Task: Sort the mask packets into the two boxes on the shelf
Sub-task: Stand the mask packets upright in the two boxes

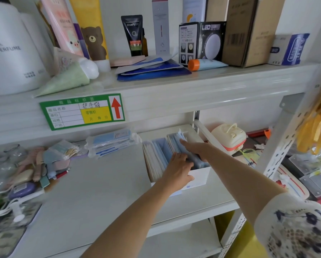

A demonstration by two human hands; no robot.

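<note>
Two white boxes stand side by side on the middle shelf: the left box [164,146] and the right box [200,176]. Pale mask packets [154,161] stand upright in the left one. Blue packets [175,143] fill the right one. My right hand [195,148] lies flat with straight fingers on top of the blue packets. My left hand [178,170] holds the right box's front rim, fingers inside among the packets, thumb on the outer front wall. More wrapped mask packets [111,142] lie further left on the shelf.
Blue sachets [152,70], tubes and cartons crowd the upper shelf. Combs, cotton swabs and small toiletries [35,164] pile up at the middle shelf's left end. A green price label [82,111] sits on the shelf edge. A perforated upright [278,151] stands at the right.
</note>
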